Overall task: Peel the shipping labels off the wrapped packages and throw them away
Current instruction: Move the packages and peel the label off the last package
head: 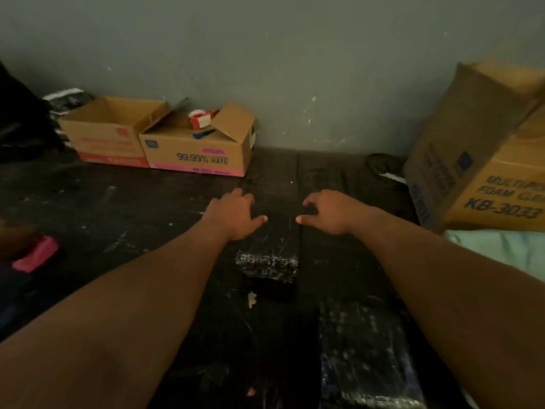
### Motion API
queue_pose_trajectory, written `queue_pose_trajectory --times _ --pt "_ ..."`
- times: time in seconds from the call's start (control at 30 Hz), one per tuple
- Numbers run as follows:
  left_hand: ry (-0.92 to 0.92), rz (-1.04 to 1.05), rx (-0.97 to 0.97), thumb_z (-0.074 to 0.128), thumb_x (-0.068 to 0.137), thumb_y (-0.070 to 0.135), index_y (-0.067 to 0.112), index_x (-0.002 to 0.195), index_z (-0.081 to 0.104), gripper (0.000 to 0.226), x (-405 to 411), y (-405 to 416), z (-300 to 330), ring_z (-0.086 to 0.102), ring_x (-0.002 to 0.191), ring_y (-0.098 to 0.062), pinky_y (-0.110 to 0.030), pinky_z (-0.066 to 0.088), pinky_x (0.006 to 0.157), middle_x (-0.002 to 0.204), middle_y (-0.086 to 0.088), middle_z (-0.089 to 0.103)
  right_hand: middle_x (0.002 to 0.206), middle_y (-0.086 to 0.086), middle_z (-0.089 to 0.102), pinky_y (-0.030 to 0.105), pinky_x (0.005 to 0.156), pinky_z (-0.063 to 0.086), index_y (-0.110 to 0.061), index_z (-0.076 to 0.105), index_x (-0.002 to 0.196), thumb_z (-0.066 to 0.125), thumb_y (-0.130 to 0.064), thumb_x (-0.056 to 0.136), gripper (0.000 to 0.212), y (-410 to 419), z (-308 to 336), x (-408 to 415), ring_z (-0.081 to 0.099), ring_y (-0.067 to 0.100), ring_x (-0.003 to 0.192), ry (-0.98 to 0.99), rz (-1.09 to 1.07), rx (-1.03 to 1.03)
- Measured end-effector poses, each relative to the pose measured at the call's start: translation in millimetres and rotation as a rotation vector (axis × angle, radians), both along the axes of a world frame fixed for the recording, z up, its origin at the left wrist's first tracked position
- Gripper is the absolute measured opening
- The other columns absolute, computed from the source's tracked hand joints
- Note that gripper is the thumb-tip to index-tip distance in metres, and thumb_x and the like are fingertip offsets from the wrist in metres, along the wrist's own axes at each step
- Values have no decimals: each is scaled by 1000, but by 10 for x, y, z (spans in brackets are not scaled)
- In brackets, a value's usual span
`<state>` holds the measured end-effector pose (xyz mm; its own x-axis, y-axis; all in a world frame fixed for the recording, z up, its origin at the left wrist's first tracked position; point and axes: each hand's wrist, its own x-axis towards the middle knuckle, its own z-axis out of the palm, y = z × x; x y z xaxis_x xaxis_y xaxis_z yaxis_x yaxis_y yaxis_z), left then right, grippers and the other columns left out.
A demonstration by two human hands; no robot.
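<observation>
- The fingers of the left hand are being held loosely spread, gripping nothing, above the dark worktop.
- The right hand is being held likewise, loose and empty, thumb pointing toward the left thumb.
- A small black wrapped package is lying on the worktop just below the hands, between the forearms.
- A larger wrapped package is lying nearer, beside the right forearm.
- Labels cannot be told.
- Open cardboard boxes are standing against the wall, a red tape dispenser inside one.
</observation>
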<state>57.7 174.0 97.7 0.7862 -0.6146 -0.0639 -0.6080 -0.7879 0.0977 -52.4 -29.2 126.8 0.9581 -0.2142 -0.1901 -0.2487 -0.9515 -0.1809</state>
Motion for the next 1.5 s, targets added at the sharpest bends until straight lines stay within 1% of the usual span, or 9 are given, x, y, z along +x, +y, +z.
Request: queue_pose_trajectory --times 0.2,0.4,0.5,0.7,1.0,1.1,1.3,1.4,1.5 --pt "215 0 -29 49 94 66 20 150 37 74 358 48 -821 43 135 -34 -55 42 106 153 -12 34 128 11 55 41 96 48 -20 52 135 53 -60 88 62 165 -726 341 56 27 113 91 -105 56" --pt "432 20 -172 44 92 72 24 161 1 94 385 -118 -1377 9 154 -29 -57 27 118 169 3 -13 142 13 40 47 101 46 -22 39 143 48 -66 87 72 311 -1365 476 50 32 124 43 -377 224" --pt "540 10 -251 49 89 74 23 161 -6 104 425 -120 -1584 9 155 -24 -53 27 120 166 8 -23 133 9 43 44 95 49 -22 45 134 57 -65 83 68 364 -1491 549 55 30 115 -73 -495 290" --pt "619 5 -383 57 88 69 26 161 -5 105 502 -140 -1721 8 154 -19 -45 25 118 164 16 -27 119 2 51 29 77 42 -23 56 116 72 -46 81 44 263 -1550 755 54 17 96 -133 -602 331" --pt "634 -5 -442 61 88 64 24 161 -5 106 490 -144 -1736 6 154 -17 -43 25 120 163 15 -28 115 3 60 31 79 45 -27 61 108 60 -28 94 15 117 -1567 803 56 14 97 -101 -562 306" --pt "639 1 -429 60 88 65 25 161 -5 105 469 -130 -1729 6 154 -18 -44 27 119 163 15 -28 125 4 54 29 81 45 -28 57 117 56 -28 96 21 176 -1587 734 55 13 99 -110 -590 378" --pt "652 9 -403 58 88 67 27 160 -6 104 433 -73 -1681 7 155 -17 -47 28 121 163 16 -28 147 9 33 45 106 38 -45 28 141 55 -56 89 59 437 -1776 494 38 30 134 -171 -663 565" --pt "632 8 -433 55 90 68 31 160 -8 101 364 89 -1735 6 154 -17 -47 26 121 164 16 -25 155 4 33 41 109 36 -47 15 147 49 -62 89 69 472 -1832 459 40 28 136 -158 -669 672" --pt "537 67 -391 45 91 72 31 159 -10 96 217 391 -1894 6 155 -23 -51 20 123 168 7 -15 156 -1 34 28 104 32 -39 18 152 48 -52 95 65 486 -1824 451 41 24 136 -201 -654 728"
